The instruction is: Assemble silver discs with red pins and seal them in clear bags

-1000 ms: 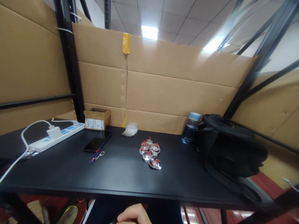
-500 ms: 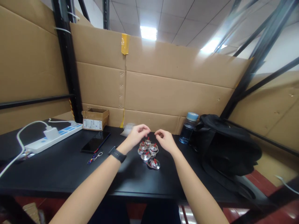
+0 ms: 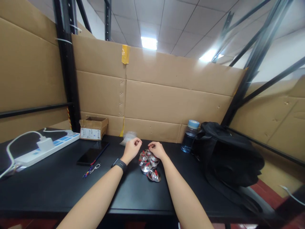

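Left hand [image 3: 132, 148], right hand [image 3: 156, 149] curled by far end of discs [image 3: 146, 167]; whether either grips, cannot tell. Discs overlap; tugging one might slide others across worktop [image 3: 133, 195].

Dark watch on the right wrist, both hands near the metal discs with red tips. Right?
Wrong wrist: the head view shows the dark watch on the left wrist. The left hand and right hand are indeed near the metal discs with red tips.
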A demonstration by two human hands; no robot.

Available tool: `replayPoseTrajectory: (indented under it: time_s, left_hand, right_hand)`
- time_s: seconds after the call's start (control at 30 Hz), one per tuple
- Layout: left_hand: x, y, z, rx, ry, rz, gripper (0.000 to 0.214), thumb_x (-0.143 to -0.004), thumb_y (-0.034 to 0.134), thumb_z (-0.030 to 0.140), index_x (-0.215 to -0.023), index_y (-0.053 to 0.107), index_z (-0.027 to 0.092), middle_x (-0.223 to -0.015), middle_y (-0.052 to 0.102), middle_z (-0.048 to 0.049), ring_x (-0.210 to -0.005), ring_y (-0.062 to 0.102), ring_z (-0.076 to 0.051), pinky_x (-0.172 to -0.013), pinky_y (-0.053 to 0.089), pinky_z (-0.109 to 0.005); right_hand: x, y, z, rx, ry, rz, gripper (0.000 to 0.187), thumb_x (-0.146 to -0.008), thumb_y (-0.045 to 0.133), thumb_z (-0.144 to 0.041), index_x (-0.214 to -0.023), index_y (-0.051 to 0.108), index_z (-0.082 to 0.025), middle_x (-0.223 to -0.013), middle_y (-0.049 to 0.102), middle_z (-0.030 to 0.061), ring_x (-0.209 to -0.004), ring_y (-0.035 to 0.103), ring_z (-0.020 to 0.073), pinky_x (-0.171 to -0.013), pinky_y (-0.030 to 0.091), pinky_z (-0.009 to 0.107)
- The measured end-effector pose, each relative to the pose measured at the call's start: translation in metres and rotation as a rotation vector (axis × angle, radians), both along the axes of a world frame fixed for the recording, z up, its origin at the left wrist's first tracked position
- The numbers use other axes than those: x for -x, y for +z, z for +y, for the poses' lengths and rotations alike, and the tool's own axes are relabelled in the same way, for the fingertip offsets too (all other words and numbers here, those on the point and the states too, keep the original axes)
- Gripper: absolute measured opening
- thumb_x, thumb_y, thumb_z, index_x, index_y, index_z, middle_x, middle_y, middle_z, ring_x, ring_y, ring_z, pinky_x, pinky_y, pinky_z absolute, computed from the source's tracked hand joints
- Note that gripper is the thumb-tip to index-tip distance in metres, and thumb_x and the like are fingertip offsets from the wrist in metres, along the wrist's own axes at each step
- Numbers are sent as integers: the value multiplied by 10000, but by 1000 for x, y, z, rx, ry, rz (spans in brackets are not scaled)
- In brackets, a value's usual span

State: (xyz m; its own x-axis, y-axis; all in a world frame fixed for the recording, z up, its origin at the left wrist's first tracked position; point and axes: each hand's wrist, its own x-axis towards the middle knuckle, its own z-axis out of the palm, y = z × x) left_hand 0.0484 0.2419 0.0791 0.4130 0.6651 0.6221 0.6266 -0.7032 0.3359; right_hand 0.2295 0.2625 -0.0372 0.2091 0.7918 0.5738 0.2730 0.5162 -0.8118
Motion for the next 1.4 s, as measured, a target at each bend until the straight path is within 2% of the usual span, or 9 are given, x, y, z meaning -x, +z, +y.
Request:
replayPoseTrajectory:
  time_s: [0.23,0.4,0.63,0.83,0.9,1.0,1.13,1.27,1.4]
  left_hand:
    - [-6,-10,-1,50,-40,59,207,-865,545,274,-830,714,159,-632,612,11,-626,551,-146,-627,359,-249]
    - [-6,-10,-1,43,-48,80,202,-857,553,269,-823,718,158,-636,612,9,-632,552,-149,-624,357,-254]
    - [-5,-9,-4,34,-31,86,199,-865,554,260,-815,716,157,-635,615,9,-633,554,-148,-631,361,-253]
    - [-1,-13,6,20,-35,107,195,-867,555,255,-816,723,169,-683,674,-8,-666,606,-166,-652,397,-260]
    - [0,-14,8,24,-46,108,196,-872,550,246,-852,731,175,-742,710,-22,-711,643,-180,-688,435,-272]
    - [0,-14,6,48,-97,118,225,-876,549,224,-976,745,180,-871,755,-43,-789,688,-197,-765,491,-298]
    - [-3,-13,-1,60,-177,154,263,-895,593,259,-1104,735,184,-1006,766,-60,-863,708,-208,-844,523,-323]
    - [-7,-12,-8,-5,-245,195,211,-922,592,264,-1057,737,192,-1038,764,-59,-921,702,-212,-862,513,-323]
    - [-8,-8,-10,-34,-266,221,149,-914,600,233,-981,724,185,-961,762,-51,-868,692,-204,-815,499,-311]
  right_hand:
    - [1,-12,4,28,100,173,325,-756,684,-142,-1074,752,-144,-942,796,96,-809,746,203,-798,576,311]
    - [3,-7,-2,7,130,180,312,-737,688,-126,-1041,758,-127,-939,791,110,-817,739,195,-815,571,307]
    - [5,3,-18,-80,9,52,187,-766,645,-117,-887,782,-157,-829,781,70,-732,715,176,-725,541,260]
    - [-4,1,-18,-143,-153,140,181,-782,625,-184,-892,769,-193,-865,781,59,-745,736,201,-724,563,290]
    - [-7,1,-20,-163,-165,196,164,-783,625,-207,-885,752,-195,-869,781,57,-727,741,205,-710,568,297]
    - [-8,3,-25,-179,-117,280,159,-794,634,-255,-903,729,-189,-878,780,61,-681,743,206,-672,573,303]
    - [-3,12,-37,-199,-25,262,166,-797,647,-275,-916,728,-192,-852,772,54,-707,760,218,-667,582,304]
    - [8,21,-45,-225,91,318,173,-788,665,-286,-916,719,-183,-896,765,66,-741,769,229,-681,598,313]
    - [14,28,-48,-245,151,375,185,-776,680,-286,-916,717,-171,-913,756,75,-758,767,232,-713,607,330]
